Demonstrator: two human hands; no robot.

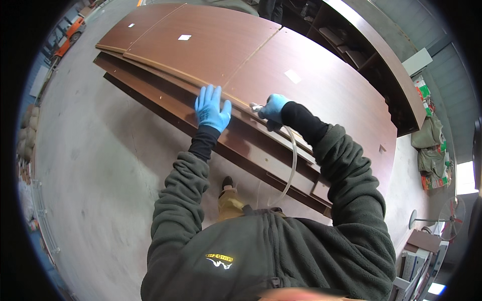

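Observation:
Reddish-brown wood panels [206,55] lie side by side on top of a stack of boards in front of me. My left hand [212,111], in a blue glove, is open with its fingers spread over the near edge of the top panels. To its right, my right hand [275,107], also gloved in blue, is closed around a small silver air gun [256,107]. The nozzle points left along the panel edge. A clear hose [294,163] hangs from the tool and curves down toward my waist. Most of the tool's handle is hidden in my fist.
Lower brown boards [150,93] jut out toward me under the top panels. A dark shelf cabinet [374,55] stands beyond, with a person's legs [271,10] near it. Sacks [429,140] and a standing fan [452,213] are at the right; an orange vehicle [68,37] is far left.

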